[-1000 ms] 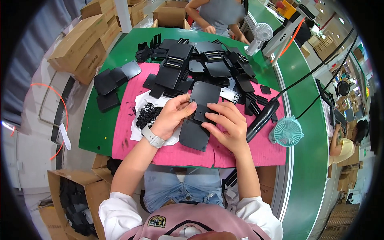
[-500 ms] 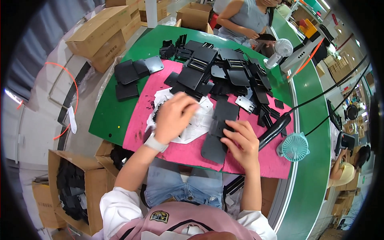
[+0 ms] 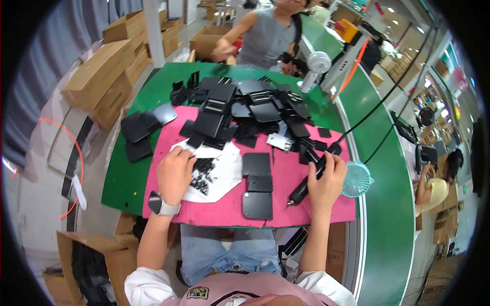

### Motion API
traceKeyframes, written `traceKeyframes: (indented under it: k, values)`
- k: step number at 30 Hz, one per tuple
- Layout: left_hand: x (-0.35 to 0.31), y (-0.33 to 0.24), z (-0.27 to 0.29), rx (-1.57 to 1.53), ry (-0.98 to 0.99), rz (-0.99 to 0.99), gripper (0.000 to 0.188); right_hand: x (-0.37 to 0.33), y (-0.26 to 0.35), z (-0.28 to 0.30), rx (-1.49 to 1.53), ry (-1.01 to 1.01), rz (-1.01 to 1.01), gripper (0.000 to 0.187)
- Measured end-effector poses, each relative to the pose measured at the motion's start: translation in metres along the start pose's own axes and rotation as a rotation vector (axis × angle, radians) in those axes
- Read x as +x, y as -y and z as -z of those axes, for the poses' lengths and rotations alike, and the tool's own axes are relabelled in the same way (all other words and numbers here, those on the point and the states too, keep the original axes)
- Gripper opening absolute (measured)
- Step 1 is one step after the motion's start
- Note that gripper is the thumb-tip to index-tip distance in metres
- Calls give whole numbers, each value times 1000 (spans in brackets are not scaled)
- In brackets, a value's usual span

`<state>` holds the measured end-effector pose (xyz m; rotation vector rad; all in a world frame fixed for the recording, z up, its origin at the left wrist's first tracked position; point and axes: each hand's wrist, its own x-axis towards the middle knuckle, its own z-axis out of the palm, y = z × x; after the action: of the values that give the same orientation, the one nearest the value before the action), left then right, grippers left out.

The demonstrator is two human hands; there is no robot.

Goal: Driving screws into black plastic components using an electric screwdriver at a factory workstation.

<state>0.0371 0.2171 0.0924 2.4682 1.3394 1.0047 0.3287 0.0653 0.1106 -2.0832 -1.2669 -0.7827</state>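
Observation:
My left hand point(image 3: 175, 174) is at the left edge of a creased white sheet point(image 3: 224, 176), its fingers drawn together; whatever they hold, if anything, is hidden. Beside it on the sheet lies a heap of small black screws point(image 3: 202, 176). My right hand point(image 3: 328, 182) is wrapped round a black corded electric screwdriver point(image 3: 302, 191), whose tip points down and left toward the pink mat point(image 3: 229, 214). Between my hands, a hinged-looking black flat part point(image 3: 258, 183) lies lengthwise on the mat, untouched.
Black plates and brackets point(image 3: 255, 104) are piled at the far side of the green table point(image 3: 115, 183), with more plates point(image 3: 137, 127) at the left. A teal fan point(image 3: 357, 179) stands right of my hand, a white fan point(image 3: 317, 64) farther back. A co-worker point(image 3: 268, 38) sits opposite.
My right hand has left the black part and taken hold of the screwdriver. My left hand has moved to the sheet's left edge, uncovering the screws. The whole view has shifted.

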Motion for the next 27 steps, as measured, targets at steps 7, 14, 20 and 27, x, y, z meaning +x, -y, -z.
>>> traceKeyframes:
  k: [7,14,20,27]
  values:
    - [4,-2,-6,-110,-45,-43,8,-6,-1,-2,-12,55,-190,75]
    - [11,-3,-3,-131,12,-18,6,-7,-15,-40,223,1,-261,88]
    - [18,-5,-15,-258,-97,-109,7,13,-8,-31,604,214,-451,64]
    - [15,-6,-12,-313,-98,-52,5,13,2,-42,1155,533,-694,26]
